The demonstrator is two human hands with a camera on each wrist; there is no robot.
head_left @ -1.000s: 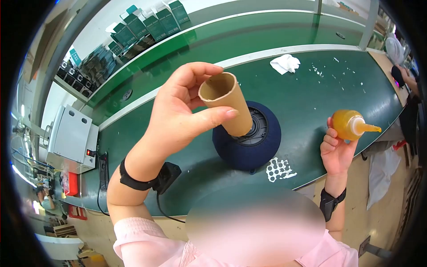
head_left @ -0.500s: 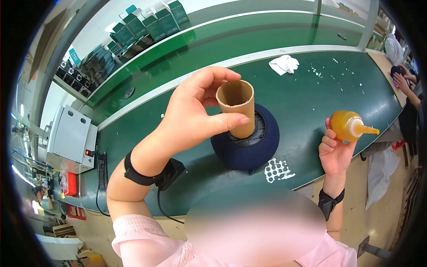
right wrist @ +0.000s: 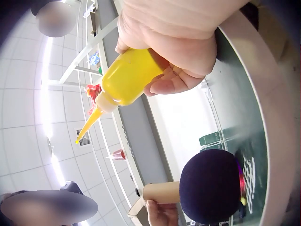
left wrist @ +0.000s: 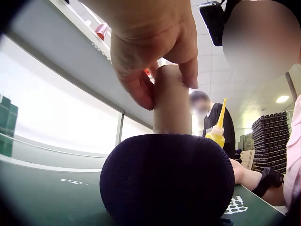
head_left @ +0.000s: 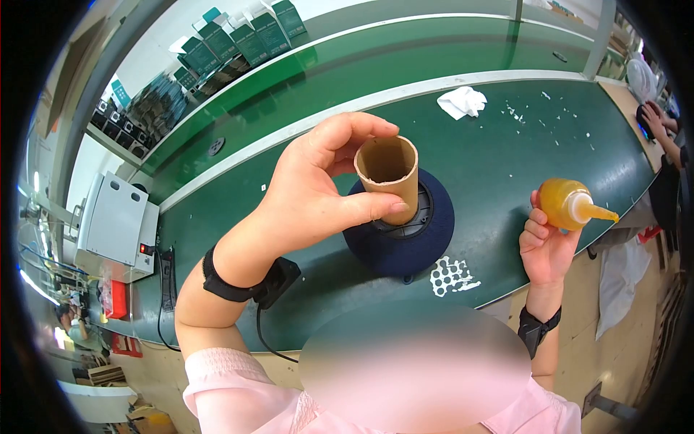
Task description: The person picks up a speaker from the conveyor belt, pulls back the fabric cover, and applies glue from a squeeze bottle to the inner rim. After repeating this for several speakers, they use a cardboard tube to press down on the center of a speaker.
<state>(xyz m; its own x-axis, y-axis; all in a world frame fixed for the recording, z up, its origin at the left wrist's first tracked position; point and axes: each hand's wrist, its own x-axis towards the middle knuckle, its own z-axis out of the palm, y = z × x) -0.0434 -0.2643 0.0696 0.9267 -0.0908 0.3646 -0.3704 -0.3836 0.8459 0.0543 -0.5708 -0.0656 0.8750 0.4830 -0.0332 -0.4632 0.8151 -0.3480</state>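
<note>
My left hand [head_left: 311, 181] grips a brown cardboard tube [head_left: 405, 189] between thumb and fingers. The tube stands upright, its lower end at the black round recess on top of a dark blue fabric-covered round body [head_left: 394, 253]. From the side, in the left wrist view, the tube [left wrist: 172, 106] rises from the top of that body [left wrist: 164, 179]. Off to the right, my right hand [head_left: 547, 253] holds a squeeze bottle [head_left: 560, 202] of yellow liquid, its nozzle pointing right and away from the tube. The right wrist view shows fingers wrapped around the bottle [right wrist: 129, 77].
A white perforated sheet scrap [head_left: 453, 276] lies in front of the blue body. Farther back are a crumpled white cloth [head_left: 463, 103] and small white scraps. A grey box-shaped machine [head_left: 116, 228] stands at left, and green cartons [head_left: 246, 40] line the back. Another person's hands [head_left: 656, 123] are at far right.
My left hand has brought the tube right and down, from tilted to upright on the blue body; over the last half second it shifted only slightly. The right hand with the bottle stays nearly still.
</note>
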